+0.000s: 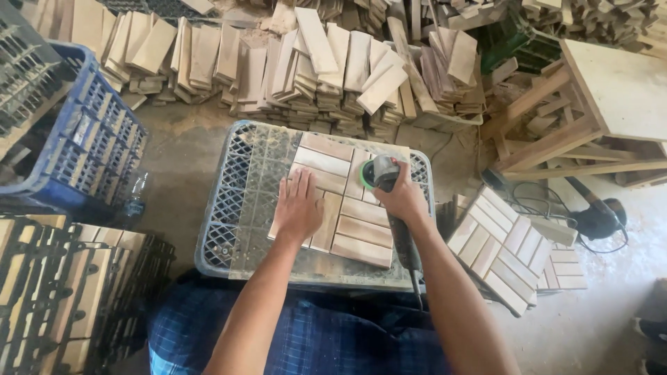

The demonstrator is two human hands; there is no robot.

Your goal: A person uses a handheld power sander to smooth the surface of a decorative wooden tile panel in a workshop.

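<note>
Sander (386,182) on the far right part of a wooden tile (338,200), body running near to far, disc end far, right hand (404,198) wrapped around it, left hand (297,207) spread flat on the tile, upturned crate (236,201) beneath.

The left hand (297,207) is covering part of the wooden tile (340,201); the right hand (401,196) is hiding the sander (381,173) body. The blue crate (83,149) is getting cut by the left edge, its contents too blurred to tell
</note>
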